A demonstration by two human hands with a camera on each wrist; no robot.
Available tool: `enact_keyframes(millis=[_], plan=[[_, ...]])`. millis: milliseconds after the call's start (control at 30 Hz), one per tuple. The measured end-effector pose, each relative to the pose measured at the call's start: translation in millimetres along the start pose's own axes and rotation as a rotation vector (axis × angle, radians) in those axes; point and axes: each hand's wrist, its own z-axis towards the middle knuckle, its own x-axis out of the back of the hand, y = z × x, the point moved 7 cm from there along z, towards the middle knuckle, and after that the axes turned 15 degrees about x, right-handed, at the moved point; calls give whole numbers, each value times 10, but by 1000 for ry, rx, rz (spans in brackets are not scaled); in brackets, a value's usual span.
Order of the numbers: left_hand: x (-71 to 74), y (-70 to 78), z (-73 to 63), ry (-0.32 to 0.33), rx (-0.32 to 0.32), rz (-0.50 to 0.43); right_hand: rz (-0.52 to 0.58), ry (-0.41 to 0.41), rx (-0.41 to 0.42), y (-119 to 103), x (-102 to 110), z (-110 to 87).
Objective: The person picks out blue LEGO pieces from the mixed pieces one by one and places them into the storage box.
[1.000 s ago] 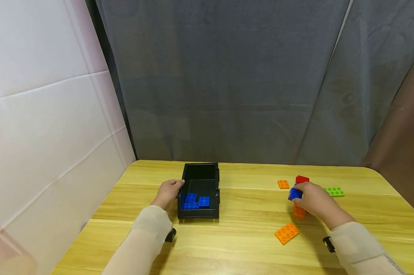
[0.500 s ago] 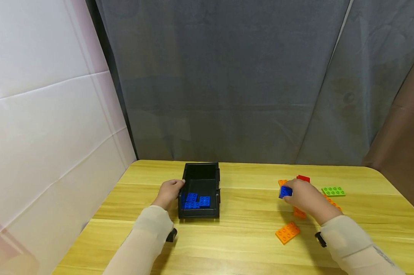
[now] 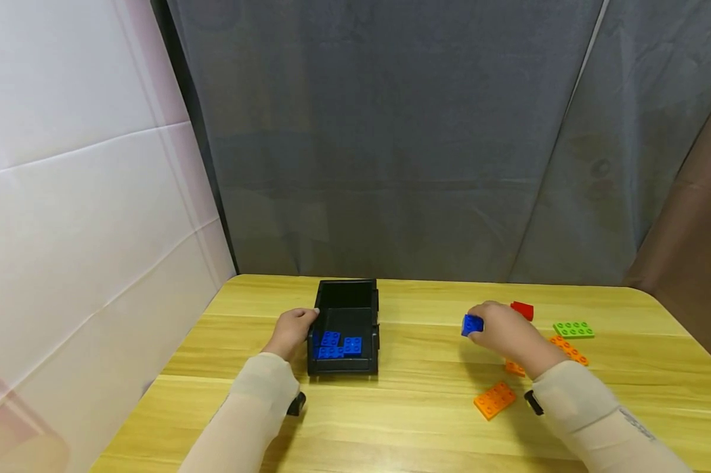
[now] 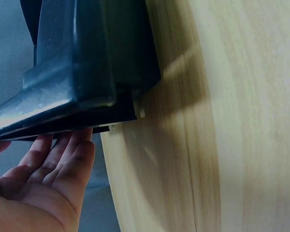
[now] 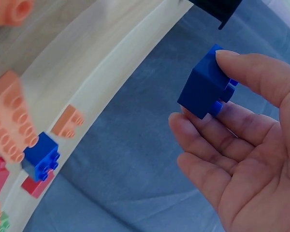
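My right hand (image 3: 505, 330) pinches a blue toy building brick (image 3: 472, 324) above the table, to the right of the black bin. In the right wrist view the brick (image 5: 205, 82) sits between thumb and fingertips, its studs turned toward the palm. With my left hand (image 3: 289, 333) I grip the left rim of a black plastic bin (image 3: 343, 366), thumb over the edge. The left wrist view shows the fingers (image 4: 63, 162) against the bin's outer side. Several blue bricks (image 3: 331, 352) lie in the bin's near end.
Right of centre lie an orange brick (image 3: 494, 401), a long orange brick (image 3: 569, 350), a red brick (image 3: 522, 310) and a green brick (image 3: 574, 330). Another orange brick (image 3: 515, 368) is partly behind my right hand. A second blue brick (image 5: 41, 155) shows in the right wrist view.
My right hand has moved left with the blue brick, away from the other bricks and toward the bin. The left hand and the bin have stayed in place.
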Motion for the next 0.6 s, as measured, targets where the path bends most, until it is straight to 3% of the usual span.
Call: enact_keyframes(millis=[600], plan=[[-8, -3, 5, 0, -4, -12, -9, -12, 38, -302, -14, 165]])
